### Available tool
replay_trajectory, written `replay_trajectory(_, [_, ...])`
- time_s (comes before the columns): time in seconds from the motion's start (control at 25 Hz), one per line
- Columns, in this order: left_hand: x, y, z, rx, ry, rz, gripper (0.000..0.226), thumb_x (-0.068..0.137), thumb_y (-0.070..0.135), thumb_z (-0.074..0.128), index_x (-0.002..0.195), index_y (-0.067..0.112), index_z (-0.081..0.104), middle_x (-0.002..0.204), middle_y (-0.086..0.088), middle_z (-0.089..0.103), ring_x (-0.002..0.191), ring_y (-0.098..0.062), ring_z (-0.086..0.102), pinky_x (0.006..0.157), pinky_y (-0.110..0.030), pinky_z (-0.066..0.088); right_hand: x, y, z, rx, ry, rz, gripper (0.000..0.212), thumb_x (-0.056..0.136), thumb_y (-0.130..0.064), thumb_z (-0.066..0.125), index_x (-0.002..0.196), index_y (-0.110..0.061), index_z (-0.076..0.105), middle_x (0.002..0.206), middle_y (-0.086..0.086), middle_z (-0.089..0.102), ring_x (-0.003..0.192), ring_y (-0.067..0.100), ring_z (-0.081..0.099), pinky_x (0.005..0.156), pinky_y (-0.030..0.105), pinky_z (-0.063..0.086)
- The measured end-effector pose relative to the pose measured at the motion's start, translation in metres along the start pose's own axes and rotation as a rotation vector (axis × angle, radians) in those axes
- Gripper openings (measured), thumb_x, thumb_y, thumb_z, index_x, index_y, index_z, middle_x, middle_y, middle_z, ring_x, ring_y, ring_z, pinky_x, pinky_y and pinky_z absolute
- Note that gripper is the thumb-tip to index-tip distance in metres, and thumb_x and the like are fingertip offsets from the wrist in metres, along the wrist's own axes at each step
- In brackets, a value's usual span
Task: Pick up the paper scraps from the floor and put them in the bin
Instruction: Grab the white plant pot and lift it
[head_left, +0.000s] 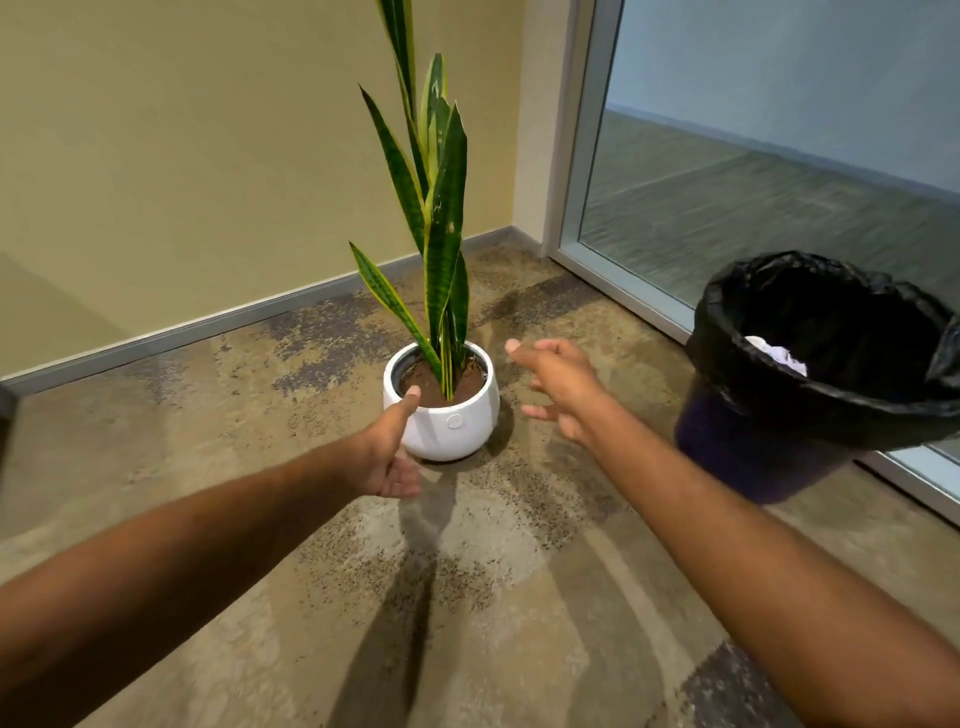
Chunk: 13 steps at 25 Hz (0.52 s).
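Head view: the bin (753, 447), dark-walled with a black liner (810, 402) folded over its rim, stands at 3 o'clock from the picture's middle, close to the glass panel (779, 156). It appears tipped toward the camera, though the wide lens may cause that. Its mouth is in plain sight, and pale paper scraps (776, 356) lie inside against the near wall. These are the only scraps in view. None can be made out on the mottled floor (234, 467), though the blur could hide small bits.

A snake plant (444, 223) in a white pot (457, 421) sits at the centre, in the corner where the yellow wall (156, 156) meets the glass.

Both arms stretch forward, one to each side of the pot. The left hand (389, 457) is at 8 o'clock of the pot, thumb raised toward the rim and fingers loosely bent, gripping nothing. Whether the thumb touches the pot cannot be told. The right hand (558, 387) is at 3 o'clock of the pot, between pot and bin, with fingers spread, smeared by motion and likewise empty.

The hands flank the pot as if to take it from both sides, perhaps to check for scraps around or under it. That is a guess. With paper already in the bin and none seen on the floor, the task looks near its end.
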<state>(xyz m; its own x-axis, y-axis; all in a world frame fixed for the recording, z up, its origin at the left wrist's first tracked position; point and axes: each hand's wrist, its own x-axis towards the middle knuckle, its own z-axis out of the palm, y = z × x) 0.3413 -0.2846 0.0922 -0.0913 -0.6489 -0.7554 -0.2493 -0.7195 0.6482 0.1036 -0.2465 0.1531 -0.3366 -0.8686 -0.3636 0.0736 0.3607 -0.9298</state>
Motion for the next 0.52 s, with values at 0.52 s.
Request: replay_trajectory(0.52, [0.065, -0.003, 0.013, -0.497, -0.131, 0.051, 0.024, 0.090, 0.027, 0.057, 0.105, 0.009, 0.065, 0.074, -0.009, 0.070, 0.057, -0.019, 0.068, 0.045, -0.026, 0.054, 0.059, 0.066, 0.112, 0.437, 0.019, 0.492, 0.083, 0.077, 0.006, 0.054, 0.154, -0.025, 0.040, 0.141, 0.027, 0.055, 0.102, 0.050, 0.068, 0.067, 0.075, 0.058])
